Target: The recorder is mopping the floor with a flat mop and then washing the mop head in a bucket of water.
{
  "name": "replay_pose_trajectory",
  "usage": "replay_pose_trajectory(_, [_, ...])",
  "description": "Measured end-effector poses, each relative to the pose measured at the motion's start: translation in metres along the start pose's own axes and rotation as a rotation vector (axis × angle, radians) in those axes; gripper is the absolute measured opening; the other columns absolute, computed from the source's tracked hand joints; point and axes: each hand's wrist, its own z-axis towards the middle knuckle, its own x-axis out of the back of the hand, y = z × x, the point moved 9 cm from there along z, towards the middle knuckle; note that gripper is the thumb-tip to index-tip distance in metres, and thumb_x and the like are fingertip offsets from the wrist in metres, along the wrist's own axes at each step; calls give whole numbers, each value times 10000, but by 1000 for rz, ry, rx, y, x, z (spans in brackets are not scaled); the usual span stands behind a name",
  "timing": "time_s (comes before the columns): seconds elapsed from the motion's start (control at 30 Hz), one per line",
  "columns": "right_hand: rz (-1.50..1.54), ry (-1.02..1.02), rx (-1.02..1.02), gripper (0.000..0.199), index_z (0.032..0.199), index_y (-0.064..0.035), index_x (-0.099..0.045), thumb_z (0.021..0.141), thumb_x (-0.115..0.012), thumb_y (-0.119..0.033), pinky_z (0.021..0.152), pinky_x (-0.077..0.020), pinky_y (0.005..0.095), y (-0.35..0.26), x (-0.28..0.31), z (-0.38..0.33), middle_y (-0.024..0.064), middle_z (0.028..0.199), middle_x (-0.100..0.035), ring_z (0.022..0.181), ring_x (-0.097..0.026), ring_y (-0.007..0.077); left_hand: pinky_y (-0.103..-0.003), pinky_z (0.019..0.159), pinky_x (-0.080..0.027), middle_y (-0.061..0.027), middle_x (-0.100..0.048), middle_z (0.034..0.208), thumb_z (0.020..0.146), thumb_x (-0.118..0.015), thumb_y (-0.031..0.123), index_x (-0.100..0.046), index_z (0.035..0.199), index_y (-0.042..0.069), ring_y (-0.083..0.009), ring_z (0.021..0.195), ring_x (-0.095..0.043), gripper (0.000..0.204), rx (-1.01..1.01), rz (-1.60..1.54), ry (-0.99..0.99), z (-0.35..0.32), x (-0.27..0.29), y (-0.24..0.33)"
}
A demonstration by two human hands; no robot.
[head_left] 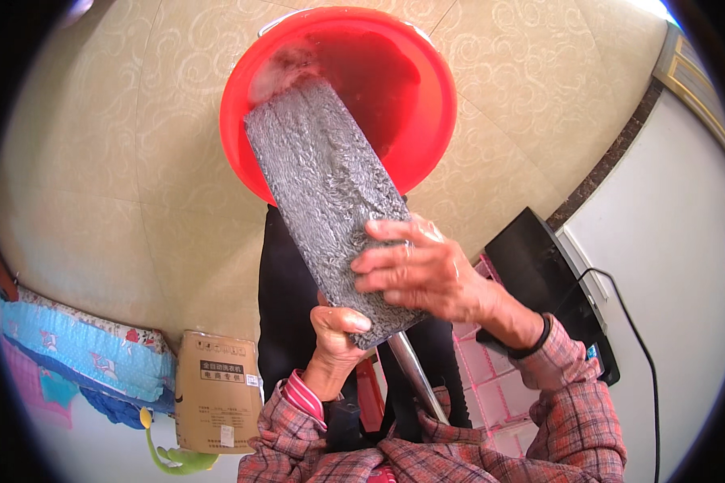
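A flat mop head [318, 173] with a wet grey pile pad slants from my body to the red bucket [439, 121], its far end over the opening. Water and some froth show inside the bucket. My left hand [336, 330] is closed on the near end of the mop head, its thumb on top of the pad. Across the pad's right side lies my right hand [435, 270], wet, with its fingers stretched and spread. From under the near end a silver metal pole [416, 377] runs back toward my body.
Patterned beige tiles [177, 105] surround the bucket. A cardboard box [217, 386] stands at lower left beside a bed with blue bedding [89, 346]. On the right are a black flat screen [532, 266] with a dangling cable [648, 362] and a pink-edged rack [495, 386].
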Motion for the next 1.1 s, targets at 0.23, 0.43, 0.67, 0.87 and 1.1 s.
replay_pose_trajectory(0.23, [-51, 14, -15, 374, 1145, -85, -517, 804, -496, -238, 980, -307, 377, 92, 3, 92, 72, 1273, -428, 1207, -342, 265, -374, 763, -503, -163, -569, 960, 416, -479, -66, -423, 1137, -52, -308, 840, -590, 723, -72, 212, 185, -12, 19, -3])
replay_pose_trajectory(0.43, [-257, -1, 6, 328, 1097, -87, -541, 858, -388, -251, 930, -366, 365, 154, -12, 139, 101, 1198, -495, 1106, -445, 308, -383, 875, -430, -163, -552, 1036, 416, -534, -73, -409, 1157, -71, -296, 963, -546, 751, -31, 248, 137, -22, 16, -18])
replay_pose_trajectory(0.67, [315, 298, -577, 324, 966, -49, -606, 852, -469, -319, 782, -427, 332, 212, 3, 105, 149, 987, -599, 909, -572, 255, -396, 856, -441, -171, -548, 1033, 467, -554, -77, -517, 1015, -87, -284, 954, -552, 549, -22, 206, 125, -17, 34, -23])
replay_pose_trajectory(0.87, [461, 533, -536, 359, 1015, 25, -555, 814, -543, -272, 759, -440, 313, 254, 29, 97, 121, 965, -606, 862, -565, 194, -376, 750, -479, -188, -566, 937, 537, -551, -96, -586, 631, -73, -276, 808, -584, 103, -604, 1083, 3, -21, 35, 1])
replay_pose_trajectory(1.1, [1380, 102, -414, 141, 812, 12, -604, 777, -548, -112, 768, -464, 322, 161, -46, 79, 112, 868, -621, 810, -592, 188, -276, 566, -487, -100, -596, 755, 474, -505, -54, -561, 821, -57, -201, 613, -593, 351, -139, 416, 241, -2, 55, -5])
